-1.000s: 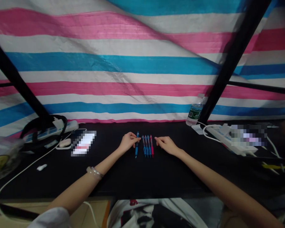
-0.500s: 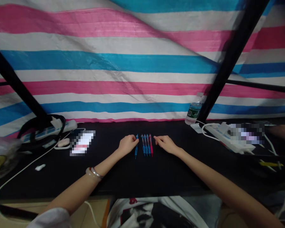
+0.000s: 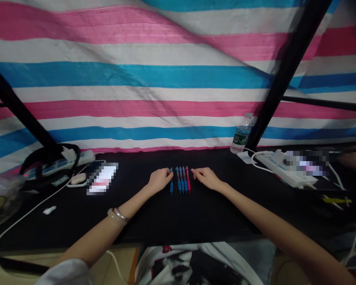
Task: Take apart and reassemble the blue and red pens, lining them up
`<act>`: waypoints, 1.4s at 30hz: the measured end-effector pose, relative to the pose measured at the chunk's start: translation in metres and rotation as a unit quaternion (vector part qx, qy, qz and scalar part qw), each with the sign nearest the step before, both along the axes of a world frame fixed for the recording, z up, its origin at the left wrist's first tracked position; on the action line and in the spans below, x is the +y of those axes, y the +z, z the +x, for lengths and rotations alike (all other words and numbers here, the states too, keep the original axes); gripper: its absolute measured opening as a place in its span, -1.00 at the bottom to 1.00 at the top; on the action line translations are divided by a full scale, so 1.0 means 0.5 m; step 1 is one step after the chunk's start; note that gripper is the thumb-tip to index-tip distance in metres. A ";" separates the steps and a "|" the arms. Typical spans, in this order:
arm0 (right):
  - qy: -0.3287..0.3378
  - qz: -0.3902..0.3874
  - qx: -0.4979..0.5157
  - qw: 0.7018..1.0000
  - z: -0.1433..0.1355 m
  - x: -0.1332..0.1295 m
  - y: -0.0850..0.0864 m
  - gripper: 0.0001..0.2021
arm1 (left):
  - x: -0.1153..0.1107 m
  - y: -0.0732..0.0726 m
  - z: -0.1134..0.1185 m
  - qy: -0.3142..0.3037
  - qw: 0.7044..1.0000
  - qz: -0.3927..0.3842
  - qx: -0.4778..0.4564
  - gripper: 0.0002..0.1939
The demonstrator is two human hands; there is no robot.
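Observation:
My left hand (image 3: 160,179) is closed, with thumb and finger pinching the upper part of a blue pen (image 3: 171,187). That pen points straight away from me, a small gap left of a row of pens. In the row, several blue pens (image 3: 181,182) lie side by side, and a red pen (image 3: 188,180) forms the right end. Just right of the red pen rests my right hand (image 3: 207,179), its fingers curled together with nothing seen in them. A narrow gap appears between its fingertips and the red pen.
On the black table (image 3: 154,221), a blurred-out phone (image 3: 103,179), an earbud (image 3: 49,210) and cables lie left. A water bottle (image 3: 241,136) stands back right near a power strip (image 3: 287,170). A striped sheet (image 3: 154,75) hangs behind. Another person's hand (image 3: 354,158) shows at far right.
The blue pen in my left hand has turned slightly, its near end shifting right, so it lies more parallel to the row. My right hand has stayed almost still.

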State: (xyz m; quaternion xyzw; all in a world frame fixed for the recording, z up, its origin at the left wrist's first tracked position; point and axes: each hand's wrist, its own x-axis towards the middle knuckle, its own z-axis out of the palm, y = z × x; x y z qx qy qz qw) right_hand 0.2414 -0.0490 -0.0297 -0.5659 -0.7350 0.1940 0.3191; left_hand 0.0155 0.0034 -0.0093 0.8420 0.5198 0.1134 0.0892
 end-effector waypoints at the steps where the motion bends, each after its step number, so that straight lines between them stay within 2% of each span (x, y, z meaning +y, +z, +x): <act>1: 0.000 0.000 -0.001 1.000 0.000 0.000 0.000 -0.49 | 0.001 -0.001 0.000 0.002 1.000 -0.001 -0.001 -0.67; 16: 0.001 0.006 -0.018 1.000 -0.001 0.002 0.002 -0.51 | 0.011 -0.015 0.006 -0.010 0.999 0.024 0.023 -0.62; 42: 0.001 0.005 -0.012 1.000 -0.004 0.002 -0.001 -0.54 | 0.005 -0.005 0.005 -0.009 1.000 -0.013 -0.008 -0.63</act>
